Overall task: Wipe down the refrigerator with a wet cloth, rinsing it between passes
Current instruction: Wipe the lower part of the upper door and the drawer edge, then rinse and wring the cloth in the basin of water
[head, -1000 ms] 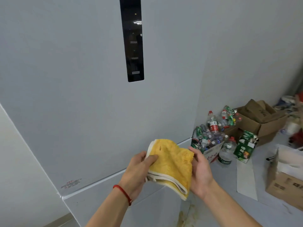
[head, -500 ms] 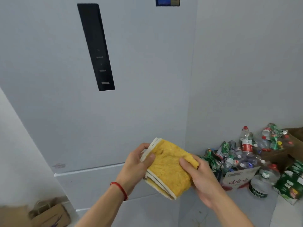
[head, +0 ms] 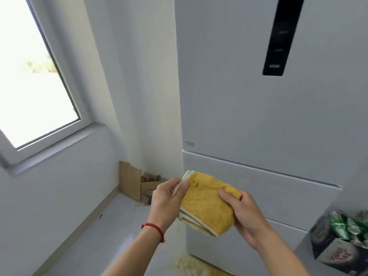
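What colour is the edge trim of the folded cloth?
White or cream, on the yellow cloth; seen in the head view.

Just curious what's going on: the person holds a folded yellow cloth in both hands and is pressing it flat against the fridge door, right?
Not quite. In the head view the cloth is gripped by the left hand and right hand in front of the fridge, not touching it.

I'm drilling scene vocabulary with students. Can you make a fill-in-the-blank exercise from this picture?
1. Both hands hold a folded ____ cloth.
2. The left hand has a ____ string at its wrist.
3. The refrigerator carries a tall ____ panel.
4. Left of the refrigerator stands a brown paper ____.

Missing words: yellow; red; black; bag
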